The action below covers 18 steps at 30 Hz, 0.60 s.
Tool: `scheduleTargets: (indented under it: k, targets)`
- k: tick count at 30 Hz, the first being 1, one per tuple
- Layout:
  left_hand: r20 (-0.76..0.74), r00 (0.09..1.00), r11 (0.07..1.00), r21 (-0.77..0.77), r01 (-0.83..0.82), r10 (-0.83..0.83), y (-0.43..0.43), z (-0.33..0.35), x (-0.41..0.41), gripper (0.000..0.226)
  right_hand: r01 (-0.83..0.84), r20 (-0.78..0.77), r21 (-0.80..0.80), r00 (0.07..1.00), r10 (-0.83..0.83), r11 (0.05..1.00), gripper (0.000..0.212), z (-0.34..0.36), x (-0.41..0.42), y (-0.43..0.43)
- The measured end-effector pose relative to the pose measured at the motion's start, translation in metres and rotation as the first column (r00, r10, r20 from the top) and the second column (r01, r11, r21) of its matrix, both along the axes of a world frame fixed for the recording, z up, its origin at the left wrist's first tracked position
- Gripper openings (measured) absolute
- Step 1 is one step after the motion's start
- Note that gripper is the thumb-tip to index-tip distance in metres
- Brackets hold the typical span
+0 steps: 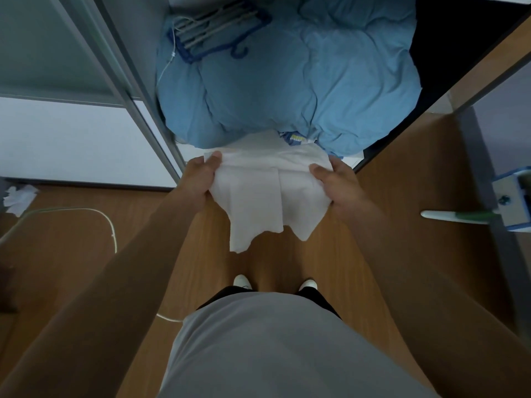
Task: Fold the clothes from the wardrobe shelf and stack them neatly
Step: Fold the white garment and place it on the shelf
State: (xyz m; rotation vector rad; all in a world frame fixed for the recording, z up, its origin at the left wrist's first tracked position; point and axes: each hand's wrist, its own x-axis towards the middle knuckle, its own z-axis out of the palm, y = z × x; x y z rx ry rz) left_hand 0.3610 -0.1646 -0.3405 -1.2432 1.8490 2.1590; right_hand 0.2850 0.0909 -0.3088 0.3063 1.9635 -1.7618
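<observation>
Two hands: both hold one white thin-fabric garment (pixel 267 196), one at each side edge, arms reaching forward.
Left hand (pixel 201 179): thumb lies on top of the garment's left edge and the fingers curl beneath it, a closed pinch on cloth.
Right hand (pixel 339 188): mirrors it on the right edge, thumb over and fingers under, gripping cloth.
Reason for hold: judged as a matched two-sided grip that keeps the fabric spread and level, so it can be drawn out or folded without bunching.
Garment position: its upper part rests at the front edge of the white wardrobe shelf (pixel 185 150). Its lower part hangs past that edge in two uneven points above the floor.
Fold state: one crease runs down the middle. Not yet a finished fold, by appearance.
Light blue padded quilt (pixel 287 81): fills the shelf behind and bulges over the garment's far edge. This probably explains why the work is done at the shelf's front edge.
Small blue-and-yellow patterned item (pixel 296 137): tucked beneath the quilt's front, too little showing to identify.
Dark blue plastic hangers (pixel 218 27): a bundle lying on the quilt near the shelf's back left corner.
Brown wooden floor (pixel 71 239): carries a white cable (pixel 110 225) and crumpled white paper (pixel 18 198) at its left edge.
Stack: none visible, so the task is judged to be at an early stage.
</observation>
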Motion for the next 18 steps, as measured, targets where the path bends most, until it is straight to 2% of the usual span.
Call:
scheduleTargets:
  k: [2, 4, 5, 6, 7, 9, 10, 12, 14, 18]
  targets:
    - [-0.077, 0.997, 0.988, 0.151, 0.017, -0.005, 0.0, 0.002, -0.001, 0.058, 0.003, -0.056, -0.005, 0.998, -0.003, 1.0, 0.058, 0.002, -0.001, 0.002]
    - [-0.15, 0.987, 0.964, 0.247, 0.096, -0.06, 0.002, 0.003, 0.0, 0.095, -0.019, -0.108, 0.029, 0.994, 0.022, 0.999, 0.054, 0.009, -0.004, 0.003]
    - [-0.171, 0.977, 0.962, 0.219, 0.164, -0.128, 0.004, 0.002, 0.001, 0.109, -0.054, -0.109, 0.057, 0.992, 0.06, 0.997, 0.045, 0.013, -0.005, 0.005]
    - [-0.179, 0.958, 0.957, 0.143, 0.251, -0.224, 0.006, 0.002, 0.001, 0.113, -0.106, -0.091, 0.091, 0.989, 0.114, 0.99, 0.038, 0.017, -0.006, 0.006]
    - [-0.165, 0.928, 0.938, 0.041, 0.344, -0.333, 0.009, 0.003, 0.001, 0.109, -0.17, -0.061, 0.131, 0.982, 0.179, 0.977, 0.035, 0.021, -0.006, 0.007]
    - [-0.067, 0.851, 0.847, -0.157, 0.507, -0.522, 0.015, 0.008, -0.002, 0.098, -0.303, -0.006, 0.23, 0.95, 0.313, 0.925, 0.047, 0.027, -0.006, 0.009]
    - [0.003, 0.813, 0.786, -0.252, 0.565, -0.583, 0.016, 0.01, -0.004, 0.094, -0.366, 0.008, 0.307, 0.924, 0.383, 0.878, 0.056, 0.027, -0.007, 0.01]
    - [0.131, 0.757, 0.648, -0.437, 0.624, -0.641, 0.019, 0.011, -0.008, 0.086, -0.445, 0.009, 0.532, 0.854, 0.521, 0.72, 0.064, 0.025, -0.007, 0.012]
    - [0.183, 0.737, 0.545, -0.564, 0.621, -0.651, 0.02, 0.013, -0.012, 0.079, -0.396, -0.027, 0.69, 0.822, 0.569, 0.605, 0.056, 0.022, -0.006, 0.011]
    - [0.213, 0.78, 0.422, -0.742, 0.522, -0.589, 0.02, 0.012, -0.013, 0.053, -0.217, -0.143, 0.834, 0.804, 0.578, 0.508, 0.038, 0.018, -0.004, 0.006]
